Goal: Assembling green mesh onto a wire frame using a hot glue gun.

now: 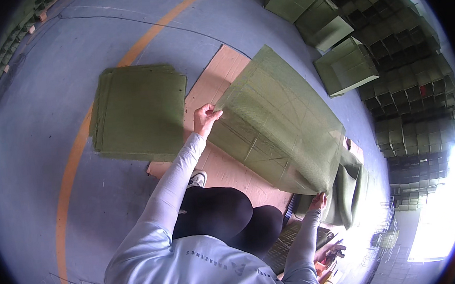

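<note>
Grey concrete floor (pixel 37 134) with a curved orange line (pixel 71 169) spreads under you; a brown cardboard sheet (pixel 224 168) lies on it as a work mat; your left hand (pixel 205 118) pinches the upper corner of a large green sheet (pixel 279 122), its grip closed on the edge; your right hand (pixel 317 201) grips the lower corner, so the sheet hangs taut and tilted above the cardboard; a flat stack of green sheets (pixel 140 114) rests just left of the cardboard, near your reach; folded green boxes (pixel 346 65) sit well apart, toward the far right.
</note>
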Motion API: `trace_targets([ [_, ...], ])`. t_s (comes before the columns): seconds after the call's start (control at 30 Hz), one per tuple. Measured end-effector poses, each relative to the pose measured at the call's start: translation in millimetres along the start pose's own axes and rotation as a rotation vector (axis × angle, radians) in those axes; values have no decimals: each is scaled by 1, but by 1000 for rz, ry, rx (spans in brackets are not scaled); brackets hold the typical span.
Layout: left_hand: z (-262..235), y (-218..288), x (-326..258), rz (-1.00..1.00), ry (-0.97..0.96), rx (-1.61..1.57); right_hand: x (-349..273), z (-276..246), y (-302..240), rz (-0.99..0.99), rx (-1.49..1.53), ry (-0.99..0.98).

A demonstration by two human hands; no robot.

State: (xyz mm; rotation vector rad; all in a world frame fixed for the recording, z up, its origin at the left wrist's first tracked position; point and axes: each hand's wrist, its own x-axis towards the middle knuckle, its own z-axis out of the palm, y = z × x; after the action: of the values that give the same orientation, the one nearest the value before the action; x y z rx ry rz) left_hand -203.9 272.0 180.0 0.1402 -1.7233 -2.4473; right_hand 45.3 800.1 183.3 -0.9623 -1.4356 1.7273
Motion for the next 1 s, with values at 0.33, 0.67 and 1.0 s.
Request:
trace_targets([
  [0.33, 3, 8, 4, -89, -73, -141, 11, -5, -5, 13, 102, -97],
  [0.67, 10, 6, 4, -205, -167, -229, -8, -5, -7, -22, 203, -89],
  [1.0, -23, -7, 33, -195, -157, -227, -9, 28, 4, -12, 432, 47],
])
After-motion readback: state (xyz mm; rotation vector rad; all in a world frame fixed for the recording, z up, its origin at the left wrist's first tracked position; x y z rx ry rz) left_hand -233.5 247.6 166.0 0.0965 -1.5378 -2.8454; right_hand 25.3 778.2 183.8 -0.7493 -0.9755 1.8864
